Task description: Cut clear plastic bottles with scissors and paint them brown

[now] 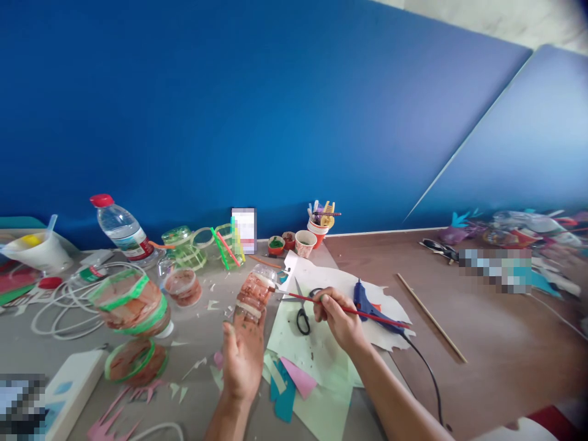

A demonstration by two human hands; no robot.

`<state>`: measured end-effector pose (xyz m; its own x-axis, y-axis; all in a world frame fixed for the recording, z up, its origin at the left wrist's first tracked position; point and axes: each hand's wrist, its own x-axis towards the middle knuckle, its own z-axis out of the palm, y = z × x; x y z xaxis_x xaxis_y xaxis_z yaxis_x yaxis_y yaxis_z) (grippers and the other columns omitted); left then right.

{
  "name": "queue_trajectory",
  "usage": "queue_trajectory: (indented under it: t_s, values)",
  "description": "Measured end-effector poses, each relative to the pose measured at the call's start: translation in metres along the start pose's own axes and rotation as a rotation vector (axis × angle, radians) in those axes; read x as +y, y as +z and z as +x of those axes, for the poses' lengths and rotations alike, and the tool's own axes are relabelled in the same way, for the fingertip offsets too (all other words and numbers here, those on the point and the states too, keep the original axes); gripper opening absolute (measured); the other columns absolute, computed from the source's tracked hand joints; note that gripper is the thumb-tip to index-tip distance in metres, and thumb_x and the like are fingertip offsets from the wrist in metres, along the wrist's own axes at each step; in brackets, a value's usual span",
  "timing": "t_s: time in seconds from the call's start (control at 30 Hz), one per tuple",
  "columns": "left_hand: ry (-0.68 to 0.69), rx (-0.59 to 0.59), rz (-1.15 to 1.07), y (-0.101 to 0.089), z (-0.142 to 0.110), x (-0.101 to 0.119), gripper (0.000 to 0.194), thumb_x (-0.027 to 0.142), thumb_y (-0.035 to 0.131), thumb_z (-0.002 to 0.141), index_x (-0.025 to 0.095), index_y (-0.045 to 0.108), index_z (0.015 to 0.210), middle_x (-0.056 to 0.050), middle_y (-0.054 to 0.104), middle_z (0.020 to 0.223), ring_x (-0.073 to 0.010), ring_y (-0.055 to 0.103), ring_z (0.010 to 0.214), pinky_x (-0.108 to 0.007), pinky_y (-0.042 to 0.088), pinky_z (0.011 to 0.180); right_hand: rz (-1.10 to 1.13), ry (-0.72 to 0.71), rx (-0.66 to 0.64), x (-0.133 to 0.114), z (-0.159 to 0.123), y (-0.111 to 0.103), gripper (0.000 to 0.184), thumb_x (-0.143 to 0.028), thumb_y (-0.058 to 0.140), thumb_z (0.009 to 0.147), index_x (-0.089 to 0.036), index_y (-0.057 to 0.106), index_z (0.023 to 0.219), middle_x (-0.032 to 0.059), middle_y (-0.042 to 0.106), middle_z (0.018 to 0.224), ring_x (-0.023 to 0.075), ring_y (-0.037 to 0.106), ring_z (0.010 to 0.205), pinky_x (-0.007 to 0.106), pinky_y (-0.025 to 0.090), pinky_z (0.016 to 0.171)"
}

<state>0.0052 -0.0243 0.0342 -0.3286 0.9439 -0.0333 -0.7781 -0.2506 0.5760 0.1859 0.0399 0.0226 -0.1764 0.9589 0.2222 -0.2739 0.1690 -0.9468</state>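
My left hand [245, 361], palm turned up, holds a clear plastic bottle piece [254, 293] partly coated in reddish-brown paint; most of its fingers are hidden behind the piece. My right hand [339, 320] pinches a paintbrush [381, 317] by its red handle. The bristle end reaches the right side of the bottle piece, seemingly touching it. Under the brush, black-handled scissors [302, 321] lie spread on white paper [298, 343]. Just beyond my right hand rests a blue glue gun [367, 301] with a black cord.
Painted plastic pieces with green edging [131, 300] stand at left, near a red-capped water bottle [122, 229] and white cable. Small paint cups [275, 246] and a cup of tools [318, 231] line the blue partition [275, 122]. A wooden stick [432, 317] lies at right.
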Motion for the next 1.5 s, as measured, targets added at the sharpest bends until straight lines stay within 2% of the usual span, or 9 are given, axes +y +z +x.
queue_trajectory:
  t_s: [0.2, 0.33, 0.57, 0.8, 1.03, 1.13, 1.23, 1.37, 1.5]
  values:
    - [-0.119, 0.008, -0.18, 0.002, 0.002, 0.009, 0.059, 0.063, 0.039, 0.086, 0.023, 0.063, 0.121, -0.009, 0.057, 0.136, -0.027, 0.038, 0.137, -0.048, 0.022, 0.116, -0.008, -0.009, 0.002, 0.002, 0.002, -0.001, 0.022, -0.036, 0.06, 0.085, -0.016, 0.066, 0.079, -0.0003, 0.061, 0.052, 0.0112, 0.051, 0.046, 0.025, 0.034, 0.047]
    - [-0.19, -0.064, -0.314, -0.003, 0.004, 0.012, 0.063, 0.064, 0.033, 0.088, 0.022, 0.058, 0.127, -0.01, 0.052, 0.14, -0.0275, 0.035, 0.138, -0.051, 0.016, 0.117, -0.026, -0.019, -0.009, 0.003, 0.003, -0.002, 0.022, -0.036, 0.059, 0.086, -0.016, 0.066, 0.079, -0.0005, 0.061, 0.052, 0.0108, 0.052, 0.046, 0.024, 0.035, 0.047]
    - [-0.18, -0.178, -0.424, -0.011, 0.005, 0.013, 0.068, 0.063, 0.03, 0.089, 0.018, 0.049, 0.136, -0.012, 0.05, 0.141, -0.0275, 0.036, 0.138, -0.052, 0.008, 0.118, -0.034, -0.065, -0.045, 0.001, -0.001, -0.004, 0.021, -0.035, 0.056, 0.089, -0.017, 0.066, 0.082, -0.0002, 0.062, 0.053, 0.0108, 0.053, 0.048, 0.024, 0.036, 0.049]
    - [-0.206, -0.257, -0.476, -0.01, 0.005, 0.01, 0.067, 0.061, 0.028, 0.091, 0.018, 0.046, 0.138, -0.012, 0.048, 0.142, -0.0273, 0.039, 0.135, -0.051, 0.013, 0.118, -0.056, -0.127, -0.105, 0.003, -0.003, 0.002, 0.022, -0.035, 0.054, 0.091, -0.018, 0.066, 0.086, 0.0008, 0.063, 0.057, 0.0116, 0.054, 0.05, 0.024, 0.038, 0.049]
    - [-0.176, -0.239, -0.522, -0.013, 0.004, 0.011, 0.07, 0.06, 0.032, 0.09, 0.014, 0.036, 0.144, -0.016, 0.046, 0.143, -0.0292, 0.033, 0.138, -0.055, 0.012, 0.117, -0.163, -0.119, -0.086, -0.006, -0.001, -0.001, 0.024, -0.036, 0.054, 0.09, -0.018, 0.066, 0.08, 0.0007, 0.063, 0.053, 0.0115, 0.051, 0.047, 0.025, 0.038, 0.048]
    - [-0.165, -0.211, -0.506, -0.015, 0.005, 0.012, 0.071, 0.059, 0.033, 0.09, 0.012, 0.036, 0.144, -0.017, 0.046, 0.143, -0.0298, 0.032, 0.139, -0.057, 0.01, 0.117, -0.108, -0.097, -0.072, -0.005, -0.001, -0.005, 0.024, -0.038, 0.056, 0.089, -0.018, 0.066, 0.08, 0.0004, 0.061, 0.052, 0.0121, 0.052, 0.047, 0.025, 0.038, 0.048]
    - [-0.184, -0.233, -0.486, -0.012, 0.005, 0.013, 0.07, 0.06, 0.031, 0.091, 0.014, 0.039, 0.142, -0.015, 0.044, 0.144, -0.0289, 0.032, 0.139, -0.056, 0.008, 0.117, -0.056, -0.094, -0.07, -0.001, -0.002, -0.004, 0.025, -0.04, 0.056, 0.088, -0.018, 0.065, 0.082, 0.0011, 0.061, 0.053, 0.0132, 0.053, 0.048, 0.026, 0.038, 0.049]
    - [-0.22, -0.285, -0.499, -0.008, 0.004, 0.016, 0.069, 0.06, 0.029, 0.091, 0.013, 0.043, 0.14, -0.014, 0.042, 0.145, -0.0284, 0.031, 0.139, -0.054, 0.008, 0.118, -0.078, -0.085, -0.084, 0.001, -0.001, -0.001, 0.026, -0.042, 0.056, 0.088, -0.018, 0.065, 0.082, 0.0018, 0.062, 0.055, 0.0138, 0.054, 0.049, 0.026, 0.039, 0.049]
    - [-0.196, -0.284, -0.54, -0.01, 0.005, 0.017, 0.066, 0.058, 0.03, 0.092, 0.016, 0.041, 0.141, -0.014, 0.041, 0.146, -0.0296, 0.031, 0.139, -0.058, 0.006, 0.116, -0.119, -0.071, -0.071, -0.004, 0.001, -0.002, 0.025, -0.04, 0.057, 0.087, -0.018, 0.066, 0.079, 0.0008, 0.061, 0.053, 0.0129, 0.052, 0.048, 0.026, 0.037, 0.049]
